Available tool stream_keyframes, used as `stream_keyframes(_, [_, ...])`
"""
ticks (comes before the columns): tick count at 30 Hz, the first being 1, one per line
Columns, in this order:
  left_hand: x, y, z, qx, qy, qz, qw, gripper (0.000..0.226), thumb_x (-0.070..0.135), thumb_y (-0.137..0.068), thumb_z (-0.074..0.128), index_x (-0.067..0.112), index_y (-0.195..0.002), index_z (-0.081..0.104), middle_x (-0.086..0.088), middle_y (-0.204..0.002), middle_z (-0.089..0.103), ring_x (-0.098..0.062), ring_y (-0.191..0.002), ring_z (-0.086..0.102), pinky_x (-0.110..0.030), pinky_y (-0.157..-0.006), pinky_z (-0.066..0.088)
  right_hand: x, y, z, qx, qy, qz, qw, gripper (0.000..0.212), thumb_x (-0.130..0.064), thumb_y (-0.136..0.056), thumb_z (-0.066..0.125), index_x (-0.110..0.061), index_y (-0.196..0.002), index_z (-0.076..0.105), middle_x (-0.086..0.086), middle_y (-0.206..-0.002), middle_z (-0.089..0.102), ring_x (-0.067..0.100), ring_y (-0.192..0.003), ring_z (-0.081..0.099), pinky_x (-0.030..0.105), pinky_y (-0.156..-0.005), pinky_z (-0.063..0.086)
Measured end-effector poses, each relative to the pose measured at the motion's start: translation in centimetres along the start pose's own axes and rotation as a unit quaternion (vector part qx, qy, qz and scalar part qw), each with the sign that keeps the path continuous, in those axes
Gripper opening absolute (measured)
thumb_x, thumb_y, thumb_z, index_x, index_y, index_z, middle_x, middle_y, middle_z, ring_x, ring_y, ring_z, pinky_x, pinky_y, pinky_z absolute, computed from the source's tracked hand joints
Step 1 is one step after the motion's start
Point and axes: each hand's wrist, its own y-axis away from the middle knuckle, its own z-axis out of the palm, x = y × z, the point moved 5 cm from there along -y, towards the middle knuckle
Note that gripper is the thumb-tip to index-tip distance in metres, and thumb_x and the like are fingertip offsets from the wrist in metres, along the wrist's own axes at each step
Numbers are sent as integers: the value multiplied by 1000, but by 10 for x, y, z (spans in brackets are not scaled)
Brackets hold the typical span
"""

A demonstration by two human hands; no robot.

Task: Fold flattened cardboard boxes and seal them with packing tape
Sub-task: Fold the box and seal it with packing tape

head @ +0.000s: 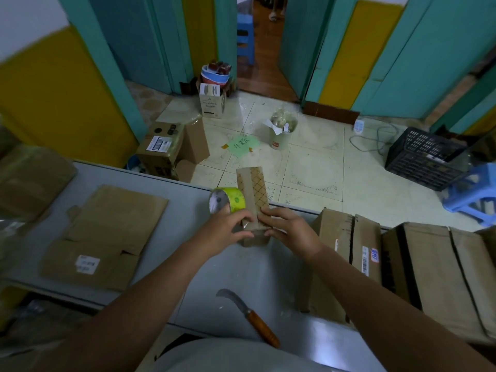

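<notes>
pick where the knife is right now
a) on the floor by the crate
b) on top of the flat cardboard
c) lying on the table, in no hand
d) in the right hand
c: the knife lies on the table near the person, while the left hand holds the tape and the right hand grips the box.

One tape roll [228,200], one knife [251,316].
</notes>
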Motion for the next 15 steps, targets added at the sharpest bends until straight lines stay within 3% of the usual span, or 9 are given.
stream_keyframes(2, [1,0,0,8,-5,9,1000,36,41,-88,84,31,-118,68,-2,-113,51,-16,-104,53,-34,-89,53,-1,3,0,19,-22,21,999,54,-23,-93,76,-18,-145,61,-1,-149,56,14,-136,52,23,-116,38])
stream_keyframes(4, [0,1,0,18,3,15,1000,35,42,-87,84,35,-116,66,-2,-114,52,-15,-104,54,-34,-90,54,-1,12,-1,43,-61,100,992,62,-29,-91,78,-24,-148,56,-10,-146,55,5,-131,53,18,-112,41])
stream_keyframes(7, [-3,2,-2,20,8,8,1000,34,41,-87,85,36,-114,66,-1,-116,52,-14,-106,54,-35,-92,54,3,28,-1,95,-42,186,977,45,-31,-90,79,-22,-133,67,-8,-125,65,8,-108,64,23,-92,55])
stream_keyframes(10, [-3,2,-3,21,7,10,1000,34,40,-86,86,36,-113,66,0,-115,52,-12,-105,54,-34,-92,54,-1,30,4,86,-2,154,984,20,-27,-92,78,-19,-110,78,-2,-102,72,14,-90,67,26,-78,56])
stream_keyframes(15, [-5,1,-2,9,11,-6,1000,35,44,-86,85,45,-111,60,-2,-117,51,-16,-107,55,-36,-94,54,-3,25,2,69,36,129,989,12,-21,-96,73,-15,-104,80,2,-94,74,15,-81,66,27,-72,54])
